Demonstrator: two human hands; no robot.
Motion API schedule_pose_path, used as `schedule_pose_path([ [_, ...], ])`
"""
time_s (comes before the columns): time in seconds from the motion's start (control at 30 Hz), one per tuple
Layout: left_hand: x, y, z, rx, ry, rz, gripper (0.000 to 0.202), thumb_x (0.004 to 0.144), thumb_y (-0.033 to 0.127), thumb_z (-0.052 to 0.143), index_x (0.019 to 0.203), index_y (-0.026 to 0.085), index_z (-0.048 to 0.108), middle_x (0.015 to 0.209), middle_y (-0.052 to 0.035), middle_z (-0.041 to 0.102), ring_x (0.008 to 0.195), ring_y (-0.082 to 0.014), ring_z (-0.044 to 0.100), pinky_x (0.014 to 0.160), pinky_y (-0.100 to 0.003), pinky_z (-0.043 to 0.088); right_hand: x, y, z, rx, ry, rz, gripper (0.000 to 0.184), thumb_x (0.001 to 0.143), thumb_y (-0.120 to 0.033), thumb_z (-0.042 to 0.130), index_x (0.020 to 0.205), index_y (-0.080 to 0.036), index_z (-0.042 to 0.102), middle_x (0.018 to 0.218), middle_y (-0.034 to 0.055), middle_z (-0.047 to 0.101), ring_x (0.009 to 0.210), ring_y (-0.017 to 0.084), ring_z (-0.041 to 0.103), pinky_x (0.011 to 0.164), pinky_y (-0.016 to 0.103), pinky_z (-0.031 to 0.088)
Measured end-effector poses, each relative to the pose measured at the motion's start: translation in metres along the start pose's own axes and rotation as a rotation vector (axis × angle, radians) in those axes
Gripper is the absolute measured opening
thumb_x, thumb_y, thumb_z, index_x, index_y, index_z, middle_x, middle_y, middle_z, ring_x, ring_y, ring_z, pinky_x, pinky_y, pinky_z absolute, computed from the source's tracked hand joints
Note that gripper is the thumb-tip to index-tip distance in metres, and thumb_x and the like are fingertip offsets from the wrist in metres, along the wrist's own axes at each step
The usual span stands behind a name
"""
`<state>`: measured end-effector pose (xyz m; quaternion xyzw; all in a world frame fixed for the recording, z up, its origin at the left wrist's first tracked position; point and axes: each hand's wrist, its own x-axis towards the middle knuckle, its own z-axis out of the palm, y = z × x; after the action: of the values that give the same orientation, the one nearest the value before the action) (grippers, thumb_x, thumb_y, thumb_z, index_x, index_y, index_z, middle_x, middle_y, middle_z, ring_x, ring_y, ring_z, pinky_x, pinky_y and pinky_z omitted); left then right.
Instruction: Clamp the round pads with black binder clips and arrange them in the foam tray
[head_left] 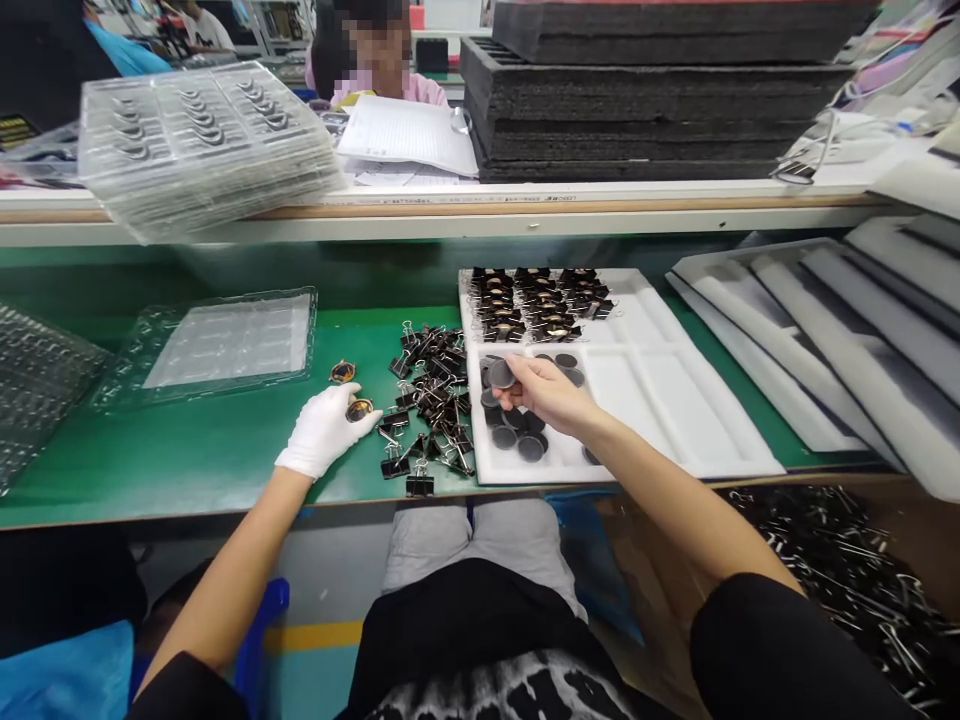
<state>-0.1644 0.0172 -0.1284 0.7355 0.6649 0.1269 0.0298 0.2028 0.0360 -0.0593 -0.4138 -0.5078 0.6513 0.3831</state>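
My left hand (pixel 322 432), in a white glove, is closed on a small round part (pixel 359 410) with a dark and gold face, low over the green table. Just behind it lies a similar round part (pixel 343 372). Bare, my right hand (pixel 544 392) pinches a dark grey disc (pixel 501 374) above the white tray (pixel 622 415). More grey discs (pixel 531 447) lie loose in the tray's near left compartment. Between my hands spreads a heap of black binder clips (pixel 431 390). Rows of binder clips (pixel 536 305) fill the tray's far left part, with round pieces between them.
A clear plastic tray (pixel 225 345) lies at the left. White foam trays (pixel 795 330) lean at the right, above a box of binder clips (pixel 862 590). On the shelf (pixel 420 212) are stacked clear trays (pixel 202 140) and black foam (pixel 645 115); a person (pixel 379 60) sits beyond.
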Motion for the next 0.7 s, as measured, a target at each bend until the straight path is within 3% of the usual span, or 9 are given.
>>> schedule_pose_path([
  [0.13,0.000,-0.008,0.000,-0.071,0.054,0.121,0.062,0.085,0.058,0.072,0.130,0.015,0.064,0.104,-0.0119,0.077,0.094,-0.0275,0.075,0.086,-0.037,0.058,0.015,-0.023,0.008,-0.057,-0.034,-0.007,0.054,0.076,-0.073,0.082,0.084,-0.022,0.066,0.075,0.0009,0.073,0.061,0.012,0.064,0.057,0.026,0.053],
  [0.27,0.011,-0.001,-0.015,-0.156,0.279,0.311,0.062,0.086,0.057,0.074,0.129,0.014,0.062,0.097,-0.0087,0.077,0.082,-0.0217,0.074,0.084,-0.034,0.059,0.028,-0.040,0.018,-0.121,-0.119,0.018,0.043,0.079,-0.061,0.084,0.090,-0.022,0.069,0.089,0.0039,0.077,0.073,0.014,0.068,0.061,0.026,0.055],
  [0.33,0.024,0.020,-0.031,-0.137,0.336,0.449,0.061,0.088,0.056,0.074,0.130,0.014,0.060,0.092,-0.0082,0.077,0.080,-0.0221,0.074,0.080,-0.034,0.059,0.032,-0.042,0.026,-0.204,-0.148,-0.006,0.034,0.084,-0.054,0.081,0.089,-0.022,0.073,0.092,0.0038,0.075,0.075,0.013,0.067,0.063,0.027,0.055],
  [0.43,0.049,0.066,-0.055,-0.052,0.195,0.607,0.060,0.086,0.057,0.076,0.127,0.017,0.061,0.085,-0.0058,0.076,0.076,-0.0241,0.073,0.074,-0.034,0.054,0.037,-0.041,0.034,-0.269,-0.157,-0.077,0.027,0.086,-0.047,0.078,0.094,-0.022,0.078,0.091,0.0034,0.074,0.080,0.015,0.066,0.072,0.031,0.060],
  [0.5,0.065,0.097,-0.066,-0.042,0.173,0.660,0.057,0.088,0.057,0.074,0.124,0.014,0.061,0.083,-0.0065,0.075,0.076,-0.0249,0.073,0.071,-0.034,0.051,0.039,-0.041,0.033,-0.229,-0.155,-0.111,0.026,0.085,-0.045,0.080,0.097,-0.022,0.078,0.101,0.0053,0.076,0.089,0.018,0.070,0.079,0.034,0.062],
  [0.6,0.083,0.133,-0.073,-0.016,0.141,0.702,0.049,0.092,0.050,0.070,0.123,0.013,0.061,0.083,-0.0067,0.074,0.075,-0.0259,0.073,0.067,-0.033,0.048,0.041,-0.041,0.023,-0.184,-0.128,-0.163,0.027,0.082,-0.041,0.083,0.098,-0.021,0.075,0.118,0.0078,0.076,0.092,0.018,0.073,0.080,0.035,0.063],
  [0.7,0.092,0.152,-0.068,0.015,0.117,0.743,0.048,0.096,0.043,0.067,0.132,0.012,0.059,0.090,-0.0091,0.075,0.081,-0.0280,0.074,0.069,-0.035,0.049,0.044,-0.036,0.009,-0.159,-0.076,-0.167,0.033,0.078,-0.036,0.087,0.102,-0.021,0.070,0.110,0.0067,0.078,0.082,0.016,0.075,0.071,0.031,0.061],
])
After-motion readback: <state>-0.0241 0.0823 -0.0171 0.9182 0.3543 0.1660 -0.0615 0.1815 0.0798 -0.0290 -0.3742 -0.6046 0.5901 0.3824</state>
